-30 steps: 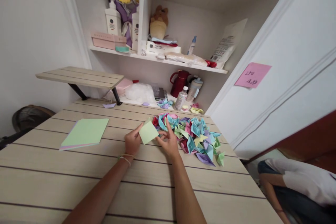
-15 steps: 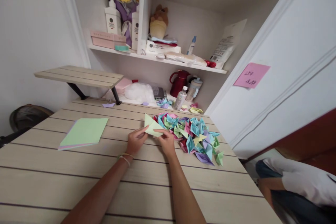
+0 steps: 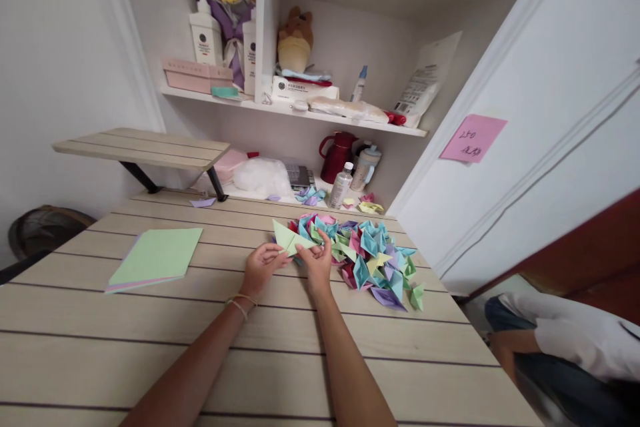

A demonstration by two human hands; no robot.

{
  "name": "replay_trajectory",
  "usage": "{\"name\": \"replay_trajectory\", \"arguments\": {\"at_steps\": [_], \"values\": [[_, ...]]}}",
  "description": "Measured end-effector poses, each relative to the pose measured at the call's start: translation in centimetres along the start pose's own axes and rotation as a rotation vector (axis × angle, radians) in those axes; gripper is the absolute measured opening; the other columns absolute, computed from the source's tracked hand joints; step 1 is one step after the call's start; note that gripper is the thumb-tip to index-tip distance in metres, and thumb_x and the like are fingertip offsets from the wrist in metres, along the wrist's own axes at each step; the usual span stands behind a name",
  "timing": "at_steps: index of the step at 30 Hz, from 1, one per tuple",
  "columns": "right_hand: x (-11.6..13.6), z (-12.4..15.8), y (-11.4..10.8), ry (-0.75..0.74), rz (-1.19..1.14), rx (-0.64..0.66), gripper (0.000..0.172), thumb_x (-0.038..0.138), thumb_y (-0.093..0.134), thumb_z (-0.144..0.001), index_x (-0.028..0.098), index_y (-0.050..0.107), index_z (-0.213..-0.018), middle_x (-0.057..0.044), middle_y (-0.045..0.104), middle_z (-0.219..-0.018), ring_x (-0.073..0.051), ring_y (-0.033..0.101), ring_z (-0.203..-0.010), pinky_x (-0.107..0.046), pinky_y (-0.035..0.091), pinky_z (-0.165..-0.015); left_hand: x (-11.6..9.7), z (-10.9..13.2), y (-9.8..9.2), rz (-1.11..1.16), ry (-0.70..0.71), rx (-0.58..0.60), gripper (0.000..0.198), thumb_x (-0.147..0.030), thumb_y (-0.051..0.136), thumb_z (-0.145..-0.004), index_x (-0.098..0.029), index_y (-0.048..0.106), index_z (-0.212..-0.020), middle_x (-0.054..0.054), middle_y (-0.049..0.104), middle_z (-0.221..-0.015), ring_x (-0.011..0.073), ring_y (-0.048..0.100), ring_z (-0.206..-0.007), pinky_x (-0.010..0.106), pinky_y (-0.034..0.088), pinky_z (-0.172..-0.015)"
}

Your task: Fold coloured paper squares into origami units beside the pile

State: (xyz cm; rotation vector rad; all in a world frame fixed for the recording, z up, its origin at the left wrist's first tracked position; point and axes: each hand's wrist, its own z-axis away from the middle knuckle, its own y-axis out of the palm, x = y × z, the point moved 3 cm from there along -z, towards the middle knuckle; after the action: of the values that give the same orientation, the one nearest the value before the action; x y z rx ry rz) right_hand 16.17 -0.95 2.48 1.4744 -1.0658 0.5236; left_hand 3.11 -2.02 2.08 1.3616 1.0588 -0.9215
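A light green sheet of folded paper point(image 3: 286, 237) is held just above the slatted table, with a pointed corner rising at its left. My left hand point(image 3: 263, 265) pinches its lower left edge, fingers closed. On the other side, my right hand point(image 3: 316, 260) grips the lower right part between thumb and fingers. Right behind and beside that hand lies a pile of folded paper boats point(image 3: 373, 247) in blue, green, pink, purple and yellow. To the left rests a stack of square paper point(image 3: 159, 255), green on top.
A small raised wooden shelf point(image 3: 143, 148) stands at the table's back left. Behind are a clear bottle point(image 3: 341, 185), a red jug point(image 3: 337, 157) and a tumbler point(image 3: 366, 168). At the right edge sits another person point(image 3: 560, 340), partly in view.
The green paper has been turned and shows a crease in its middle. My right hand's fingers have shifted up around its right end. The view has moved slightly.
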Motion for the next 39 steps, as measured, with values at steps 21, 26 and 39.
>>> {"name": "replay_trajectory", "arguments": {"at_steps": [21,26,39], "values": [[0.3,-0.2,-0.1,0.014,0.07,0.007,0.064,0.022,0.074,-0.057,0.022,0.042,-0.113,0.013,0.036,-0.05,-0.005,0.038,-0.043,-0.015,0.036,-0.045,0.3,-0.2,0.4,0.061,-0.189,0.061,0.067,-0.017,0.077,-0.054,-0.015,0.044,-0.112,0.006,0.071,-0.074,0.0191,0.068,-0.068,0.026,0.054,-0.062],[0.0,-0.2,-0.3,0.045,0.098,0.047,0.063,0.024,0.074,-0.058,0.021,0.044,-0.113,0.01,0.047,-0.053,-0.007,0.046,-0.046,-0.019,0.04,-0.048,0.2,0.0,0.5,0.024,-0.269,0.117,0.036,-0.02,0.077,-0.056,-0.009,0.064,-0.088,0.012,0.07,-0.085,0.021,0.067,-0.075,0.024,0.054,-0.063],[-1.0,-0.1,-0.1,0.158,0.106,0.097,0.061,0.024,0.076,-0.054,0.015,0.051,-0.109,0.006,0.058,-0.058,-0.009,0.055,-0.052,-0.021,0.046,-0.054,0.7,-0.6,-0.3,0.082,-0.221,0.052,0.032,-0.019,0.076,-0.055,-0.008,0.066,-0.083,0.011,0.071,-0.081,0.0152,0.067,-0.066,0.021,0.053,-0.063]]}}
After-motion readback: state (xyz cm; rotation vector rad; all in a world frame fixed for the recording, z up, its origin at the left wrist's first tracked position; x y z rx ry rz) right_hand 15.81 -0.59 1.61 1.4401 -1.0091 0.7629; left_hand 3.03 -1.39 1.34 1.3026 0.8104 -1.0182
